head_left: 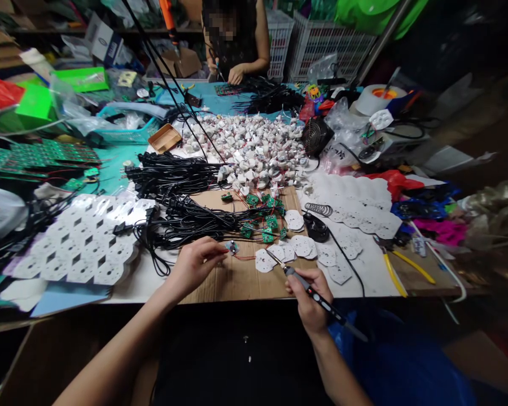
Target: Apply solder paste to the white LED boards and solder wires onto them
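Head view: left hand [198, 262] pinches a small component [232, 247] by its edge; right hand [308, 299] grips a soldering iron [328, 308] near white plates [263, 261].

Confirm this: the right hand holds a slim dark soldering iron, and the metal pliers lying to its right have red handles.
No: the head view shows the metal pliers with yellow handles, not red. They do lie to the right, and the right hand holds the slim dark soldering iron.
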Motion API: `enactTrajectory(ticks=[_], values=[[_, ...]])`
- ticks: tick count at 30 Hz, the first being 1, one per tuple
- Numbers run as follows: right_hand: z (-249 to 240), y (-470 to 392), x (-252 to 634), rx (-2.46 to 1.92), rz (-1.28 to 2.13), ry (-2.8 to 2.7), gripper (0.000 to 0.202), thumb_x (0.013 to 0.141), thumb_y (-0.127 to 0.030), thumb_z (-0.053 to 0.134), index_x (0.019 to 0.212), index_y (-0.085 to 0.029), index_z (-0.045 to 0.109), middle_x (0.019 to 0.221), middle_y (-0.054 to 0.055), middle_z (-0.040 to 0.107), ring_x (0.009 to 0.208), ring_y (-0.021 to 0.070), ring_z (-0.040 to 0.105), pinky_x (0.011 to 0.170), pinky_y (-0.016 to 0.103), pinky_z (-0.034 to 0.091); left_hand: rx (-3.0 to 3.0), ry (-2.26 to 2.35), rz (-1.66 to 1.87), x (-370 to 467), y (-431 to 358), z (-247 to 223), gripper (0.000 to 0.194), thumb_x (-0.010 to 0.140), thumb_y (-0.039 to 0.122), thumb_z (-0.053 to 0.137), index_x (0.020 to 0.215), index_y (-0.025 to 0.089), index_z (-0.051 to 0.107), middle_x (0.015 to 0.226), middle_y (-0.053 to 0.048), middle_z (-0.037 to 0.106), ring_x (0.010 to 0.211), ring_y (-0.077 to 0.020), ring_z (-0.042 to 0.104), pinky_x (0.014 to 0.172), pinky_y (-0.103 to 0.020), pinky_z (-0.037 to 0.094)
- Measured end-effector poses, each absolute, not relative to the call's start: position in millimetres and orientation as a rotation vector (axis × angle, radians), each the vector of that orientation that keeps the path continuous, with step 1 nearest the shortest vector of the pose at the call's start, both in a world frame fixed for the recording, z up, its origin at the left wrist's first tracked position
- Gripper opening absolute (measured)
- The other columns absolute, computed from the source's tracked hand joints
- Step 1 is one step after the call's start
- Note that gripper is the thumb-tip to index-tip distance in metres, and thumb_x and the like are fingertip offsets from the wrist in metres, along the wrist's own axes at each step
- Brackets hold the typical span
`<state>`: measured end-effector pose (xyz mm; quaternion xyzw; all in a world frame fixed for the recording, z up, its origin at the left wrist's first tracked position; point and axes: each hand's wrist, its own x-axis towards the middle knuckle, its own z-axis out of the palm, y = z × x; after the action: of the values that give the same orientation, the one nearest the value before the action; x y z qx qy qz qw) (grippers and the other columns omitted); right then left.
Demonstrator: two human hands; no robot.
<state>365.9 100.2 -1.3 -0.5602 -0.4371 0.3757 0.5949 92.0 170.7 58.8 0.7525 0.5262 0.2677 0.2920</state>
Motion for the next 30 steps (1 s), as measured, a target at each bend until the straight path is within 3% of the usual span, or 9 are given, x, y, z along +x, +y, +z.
enactTrajectory(ticks=[7,13,22,30], values=[[-7,101,367,-1.348,0.865,-1.031,0.019,0.084,-0.035,0.073,0.092,-0.020,0.065,0.069,0.000,0.069,0.054,0.0142,0.066,0.051,0.025,0.055,1.650,1.386,0.770,119,172,44,0.018,0.088,0.035,0.067,0.096,0.020,0.072,0.089,-0.003,0.076,0.077,-0.0161,0.070,0.069,-0.026,0.054],[-12,100,369,-1.360,0.849,-1.046,0.019,0.084,-0.035,0.072,0.092,-0.020,0.064,0.066,-0.001,0.069,0.053,0.0141,0.065,0.051,0.025,0.053,1.958,1.409,0.611,143,175,36,0.016,0.090,0.027,0.061,0.078,0.020,0.068,0.076,-0.002,0.072,0.070,-0.0156,0.064,0.067,-0.027,0.047],[-22,99,369,-1.364,0.848,-1.077,0.019,0.088,-0.036,0.070,0.096,-0.020,0.063,0.070,0.000,0.070,0.055,0.0145,0.066,0.051,0.025,0.055,2.194,1.473,0.404,153,174,25,0.016,0.093,0.027,0.054,0.083,0.020,0.064,0.083,-0.005,0.067,0.078,-0.0187,0.061,0.068,-0.029,0.042],[-2,115,360,-1.187,0.583,-1.512,0.025,0.095,-0.036,0.063,0.117,-0.026,0.071,0.084,0.005,0.075,0.075,0.0198,0.072,0.070,0.033,0.061,2.032,1.356,0.615,156,167,25,0.013,0.094,0.026,0.055,0.087,0.020,0.064,0.083,-0.003,0.065,0.076,-0.0161,0.060,0.069,-0.027,0.045]])
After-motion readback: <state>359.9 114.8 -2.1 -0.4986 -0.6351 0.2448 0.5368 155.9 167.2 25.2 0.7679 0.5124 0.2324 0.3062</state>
